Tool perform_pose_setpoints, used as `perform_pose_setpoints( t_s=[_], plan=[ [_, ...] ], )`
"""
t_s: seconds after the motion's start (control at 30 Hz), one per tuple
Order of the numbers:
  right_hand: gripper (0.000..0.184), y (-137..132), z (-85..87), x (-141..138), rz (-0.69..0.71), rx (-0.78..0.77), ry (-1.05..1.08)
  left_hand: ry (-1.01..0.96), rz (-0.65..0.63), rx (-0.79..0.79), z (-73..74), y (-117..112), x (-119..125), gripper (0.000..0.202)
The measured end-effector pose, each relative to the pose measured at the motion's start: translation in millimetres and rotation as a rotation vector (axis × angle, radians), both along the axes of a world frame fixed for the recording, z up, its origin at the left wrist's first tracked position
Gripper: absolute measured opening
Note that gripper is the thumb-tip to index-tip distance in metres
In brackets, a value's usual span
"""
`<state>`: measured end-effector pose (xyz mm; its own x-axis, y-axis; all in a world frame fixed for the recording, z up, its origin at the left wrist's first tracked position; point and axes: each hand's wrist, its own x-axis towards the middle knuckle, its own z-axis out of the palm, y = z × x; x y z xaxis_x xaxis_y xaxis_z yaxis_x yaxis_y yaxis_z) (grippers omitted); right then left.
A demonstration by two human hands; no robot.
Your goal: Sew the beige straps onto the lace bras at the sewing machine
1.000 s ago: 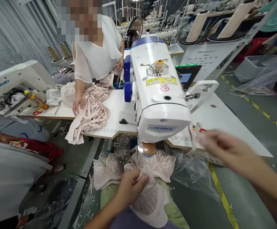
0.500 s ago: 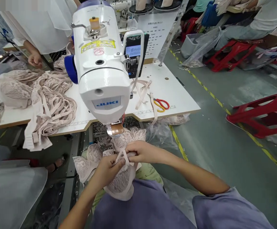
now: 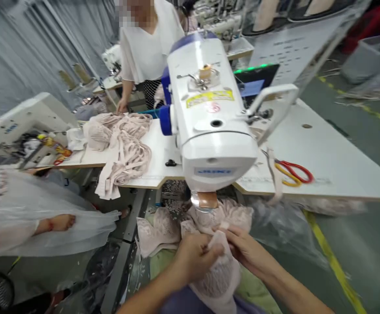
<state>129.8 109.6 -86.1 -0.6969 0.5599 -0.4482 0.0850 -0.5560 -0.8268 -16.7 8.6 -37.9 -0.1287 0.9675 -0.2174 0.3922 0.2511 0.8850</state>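
A pale pink lace bra [image 3: 218,281] hangs over my lap below the sewing machine head [image 3: 218,144]. My left hand [image 3: 196,257] pinches the narrow upper tip of its cup between thumb and fingers. My right hand [image 3: 244,246] is closed on the bra's edge just to the right, fingertips partly hidden behind the fabric. More lace cups [image 3: 160,231] of the same colour lie on a green cloth [image 3: 257,292] at the left. Another lace piece [image 3: 234,213] sits under the machine's needle area, behind my hands.
Red and yellow scissors [image 3: 294,172] lie on the white table [image 3: 337,152] at right. A heap of pink bras and straps [image 3: 129,148] rests left of the machine. One person in white [image 3: 150,48] stands behind it; another person's hand [image 3: 61,222] shows at left.
My view has swung left, so the machine and table appear further right. Both hands still hold the bra; its cup tip now points up where thin straps showed between my fingers.
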Motion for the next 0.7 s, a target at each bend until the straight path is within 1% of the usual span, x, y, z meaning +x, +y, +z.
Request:
perform_pose_setpoints(
  t_s=[0.03, 0.1, 0.13, 0.17, 0.23, 0.33, 0.43, 0.5, 0.57, 0.63, 0.7],
  plan=[
    [0.045, 5, 0.6, 0, -0.060, -0.045, -0.007, 0.016, 0.021, -0.001, -1.7, 1, -1, 0.035],
    [0.042, 18, 4.3, 2, -0.172, -0.061, -0.009, 0.044, 0.076, -0.003, -3.7, 2, -6, 0.037],
    [0.041, 24, 7.7, 4, -0.199, -0.057, -0.004, 0.064, 0.100, -0.002, -3.6, 2, -9, 0.039],
    [0.040, 29, 12.2, 7, -0.195, -0.054, -0.002, 0.080, 0.114, -0.001, -3.0, 2, -12, 0.040],
    [0.037, 33, 23.4, 13, -0.109, -0.035, -0.008, 0.094, 0.109, 0.002, -0.9, 2, -15, 0.039],
    [0.037, 27, 39.0, 15, 0.081, 0.069, 0.025, 0.073, 0.072, 0.005, 0.1, 5, -17, 0.038],
    [0.031, 22, 46.9, 9, 0.203, 0.173, 0.105, 0.060, 0.031, 0.005, -3.3, 9, -15, 0.037],
    [0.028, 20, 49.9, 5, 0.210, 0.240, 0.144, 0.073, -0.004, 0.010, -5.4, 11, -14, 0.035],
    [0.026, 18, 53.3, 2, 0.177, 0.326, 0.146, 0.097, -0.033, 0.015, -5.3, 11, -13, 0.033],
    [0.025, 17, 56.9, 2, 0.136, 0.422, 0.115, 0.108, -0.051, 0.019, -2.1, 12, -13, 0.033],
    [0.025, 16, 59.7, 2, 0.112, 0.492, 0.085, 0.106, -0.069, 0.056, 3.3, 13, -14, 0.035]
  ],
)
